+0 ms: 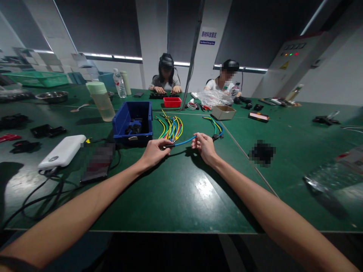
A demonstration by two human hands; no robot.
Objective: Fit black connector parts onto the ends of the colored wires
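A short blue cable (pixel 185 142) stretches between my two hands above the green table. My left hand (pixel 157 152) is closed on its left end, where a black sleeve or connector (pixel 170 145) shows at the fingertips. The fingers of my right hand (pixel 204 148) pinch the other end. Just beyond my left hand lies a bundle of yellow, green, blue and red cables (pixel 173 126). Past my right hand rest a few curved cables (pixel 217 126) with black ends. A blue bin (pixel 117 126) with small black parts in it stands left of the bundle.
A white power bank (pixel 64 151) and a dark phone (pixel 99 164) with cords lie at left. Behind them stands a green-lidded bottle (pixel 100 102). A red tray (pixel 172 102) and a cardboard box (pixel 224 112) sit farther back. Two people sit across the table; a clear bottle (pixel 337 170) lies right.
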